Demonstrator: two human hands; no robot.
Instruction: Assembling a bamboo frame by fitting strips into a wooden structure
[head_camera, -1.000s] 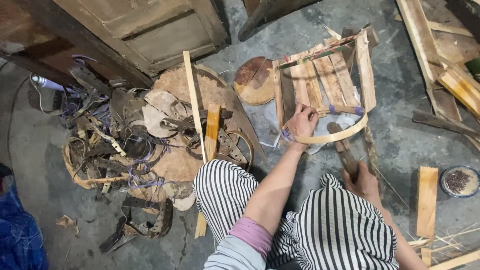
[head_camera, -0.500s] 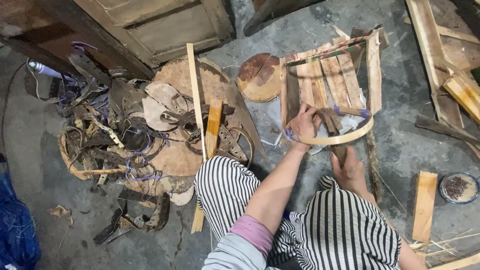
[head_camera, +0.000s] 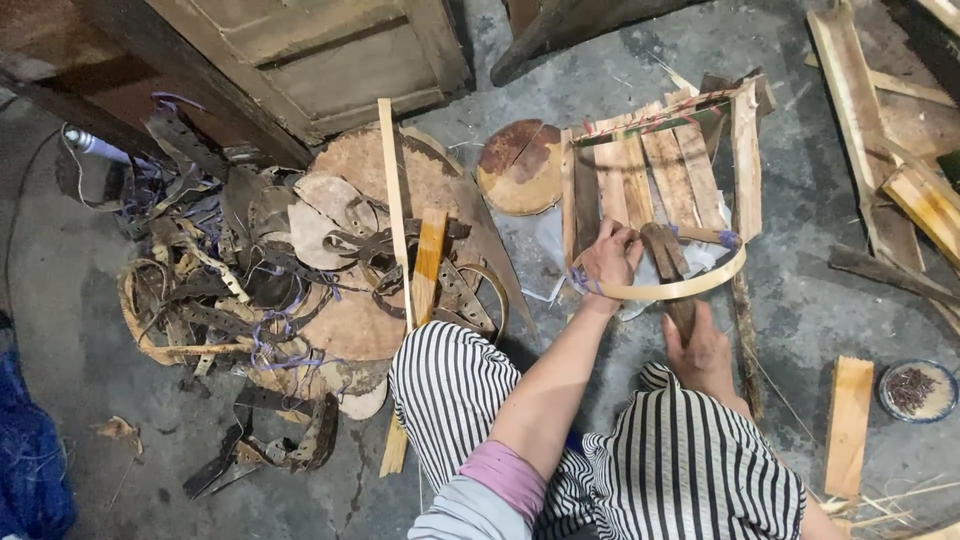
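Note:
My left hand (head_camera: 610, 255) pinches one end of a curved bamboo strip (head_camera: 690, 288) against the near edge of a small wooden slat crate (head_camera: 655, 175) lying on the concrete floor. My right hand (head_camera: 700, 350) grips the handle of a dark tool (head_camera: 668, 262) whose head rests on the crate's edge beside the strip. Purple cord is tied at the strip's right end. My knees in striped trousers (head_camera: 460, 390) frame the work.
To the left sits a heap of old bent strips, round wooden discs and purple cord (head_camera: 260, 280). A round wooden lid (head_camera: 520, 165) lies beside the crate. Planks (head_camera: 900, 160) lie at the right, with a small dish of nails (head_camera: 918, 390).
The view has shifted slightly. My right hand has slid up the tool handle toward the crate, and the tool head now lies against the strip. My left hand stays on the strip's end.

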